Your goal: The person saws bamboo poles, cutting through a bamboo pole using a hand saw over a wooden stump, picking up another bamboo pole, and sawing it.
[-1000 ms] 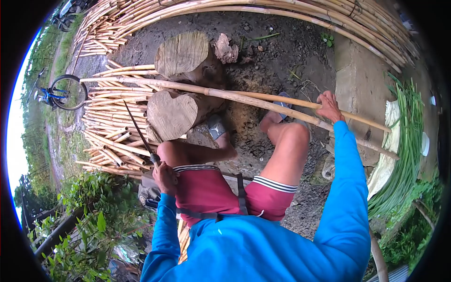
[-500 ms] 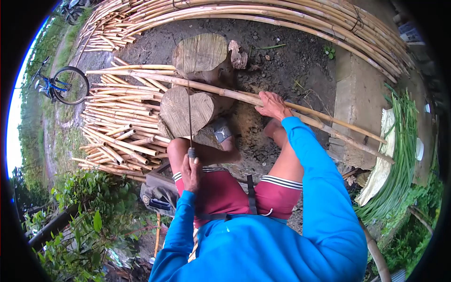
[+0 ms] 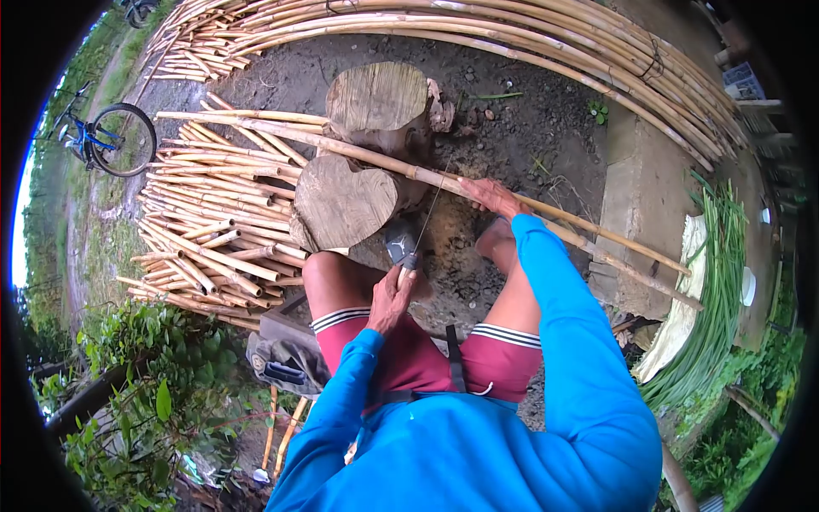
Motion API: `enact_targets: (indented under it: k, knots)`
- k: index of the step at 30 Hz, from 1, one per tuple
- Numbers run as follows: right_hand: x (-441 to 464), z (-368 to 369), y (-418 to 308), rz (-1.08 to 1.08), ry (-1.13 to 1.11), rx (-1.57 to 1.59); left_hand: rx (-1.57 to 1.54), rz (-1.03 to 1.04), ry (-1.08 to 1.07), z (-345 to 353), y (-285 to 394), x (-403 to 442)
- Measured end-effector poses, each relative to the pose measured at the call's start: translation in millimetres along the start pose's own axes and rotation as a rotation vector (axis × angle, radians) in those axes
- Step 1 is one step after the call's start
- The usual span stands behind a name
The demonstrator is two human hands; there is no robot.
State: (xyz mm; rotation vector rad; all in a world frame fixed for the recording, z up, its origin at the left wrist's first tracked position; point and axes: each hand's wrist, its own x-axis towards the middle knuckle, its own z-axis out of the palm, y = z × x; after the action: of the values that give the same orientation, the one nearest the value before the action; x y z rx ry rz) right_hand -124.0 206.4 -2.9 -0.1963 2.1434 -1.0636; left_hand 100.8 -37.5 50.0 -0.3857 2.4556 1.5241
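My left hand (image 3: 392,299) is closed round the dark handle of a long-bladed knife (image 3: 431,209). The thin blade points forward, and its upper part crosses the bamboo pole (image 3: 363,154); whether it touches the pole I cannot tell. My right hand (image 3: 496,198) is wrapped round that pole to the right of the blade. The pole runs from the far left, by the heart-shaped stump (image 3: 341,200), down to the right. A second bamboo pole (image 3: 606,232) lies close behind it, partly hidden.
Cut bamboo pieces (image 3: 213,213) are heaped on the left. Another stump (image 3: 375,96) stands ahead. Long bamboo poles (image 3: 512,34) curve across the back. At right are a concrete ledge (image 3: 636,196) and green stalks (image 3: 725,256). A bicycle (image 3: 119,141) is far left.
My left hand has swung the knife to the right, from over the heart-shaped stump to the pole near my right hand. My right hand keeps its hold on the pole.
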Motion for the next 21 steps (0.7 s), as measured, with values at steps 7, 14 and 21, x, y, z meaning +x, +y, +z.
enact_targets:
  k: [7, 14, 21]
  knots:
    - [26.5, 13.0, 5.1, -0.003, 0.019, -0.007, -0.022, -0.068, -0.038, 16.8, 1.5, 36.2]
    - [32.2, 12.2, -3.6, 0.1, -0.043, -0.134, 0.013, -0.112, -0.109, 22.4, -7.8, 59.7]
    - [39.0, 18.3, 9.8, -0.004, 0.072, -0.264, 0.026, -0.103, -0.079, 24.2, -2.3, 55.2]
